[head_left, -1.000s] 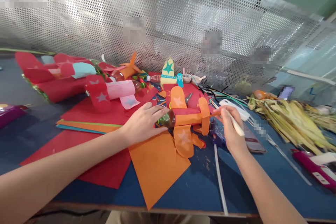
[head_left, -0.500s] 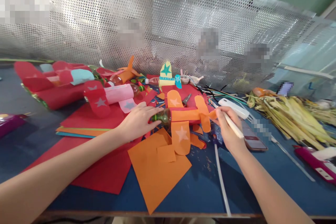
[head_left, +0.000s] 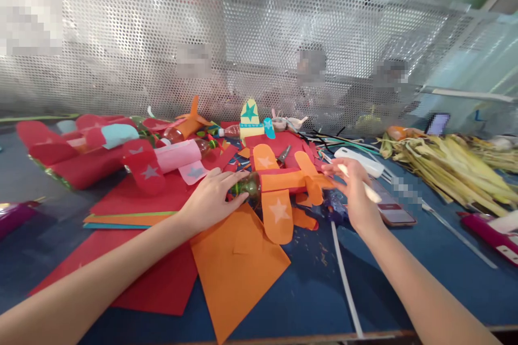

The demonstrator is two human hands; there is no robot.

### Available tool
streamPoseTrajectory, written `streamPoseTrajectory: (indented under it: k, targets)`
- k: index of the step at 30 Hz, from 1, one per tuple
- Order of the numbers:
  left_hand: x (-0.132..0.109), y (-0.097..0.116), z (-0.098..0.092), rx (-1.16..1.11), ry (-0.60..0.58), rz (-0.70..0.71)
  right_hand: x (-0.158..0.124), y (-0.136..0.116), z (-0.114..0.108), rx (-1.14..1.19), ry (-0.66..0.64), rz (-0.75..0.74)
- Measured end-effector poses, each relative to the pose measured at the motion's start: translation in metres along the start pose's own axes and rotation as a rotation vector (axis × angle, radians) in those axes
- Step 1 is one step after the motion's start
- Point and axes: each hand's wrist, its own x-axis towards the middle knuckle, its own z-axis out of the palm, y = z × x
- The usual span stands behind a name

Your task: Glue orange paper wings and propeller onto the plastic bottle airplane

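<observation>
head view: an orange bottle plane [head_left: 281, 180] was situated mid-tabletop [head_left: 307, 296], back from the front edge. the left hand [head_left: 214, 199] was curled around its green bottle end; the right hand [head_left: 358, 191], partly closed, gripped a white stick [head_left: 370, 192], fingertips at the plane's tail, contact uncertain. orange paper [head_left: 238, 280] extended to the front edge.

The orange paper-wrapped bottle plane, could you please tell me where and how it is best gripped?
On the plane, I'd probably pinch the bare green plastic nose from the left: it's rounded and points that way, orange paper wings flaring behind.
</observation>
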Motion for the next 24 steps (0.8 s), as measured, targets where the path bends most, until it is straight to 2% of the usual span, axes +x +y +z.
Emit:
streamPoseTrajectory:
  k: [3,7,10,13,15,17,20,22,24]
  targets:
    - [0.0,-0.001,0.002,0.001,-0.021,-0.015,0.001,-0.005,0.0,0.144,0.114,-0.028]
    - [-0.001,0.001,0.003,-0.008,-0.046,-0.044,-0.005,-0.009,0.0,0.201,0.226,-0.207]
    - [-0.001,0.002,0.003,-0.005,-0.055,-0.034,-0.016,-0.012,0.001,0.1,0.121,-0.368]
    - [-0.001,0.0,0.004,0.005,-0.05,-0.028,-0.027,-0.013,0.003,-0.018,-0.082,-0.429]
    - [-0.001,-0.003,0.005,0.009,-0.047,-0.032,-0.031,-0.013,0.003,-0.028,-0.218,-0.4]
    - [0.0,-0.005,0.005,0.007,-0.051,-0.032,-0.03,-0.013,0.004,-0.006,-0.256,-0.334]
    - [0.001,-0.008,0.005,-0.002,-0.042,-0.024,-0.021,-0.013,0.003,0.069,-0.145,-0.195]
    - [0.002,-0.007,0.003,-0.016,0.011,-0.014,-0.013,-0.012,0.002,0.124,-0.079,-0.087]
    - [0.004,-0.004,-0.001,-0.037,0.095,-0.006,-0.006,-0.01,0.0,0.133,-0.09,-0.005]
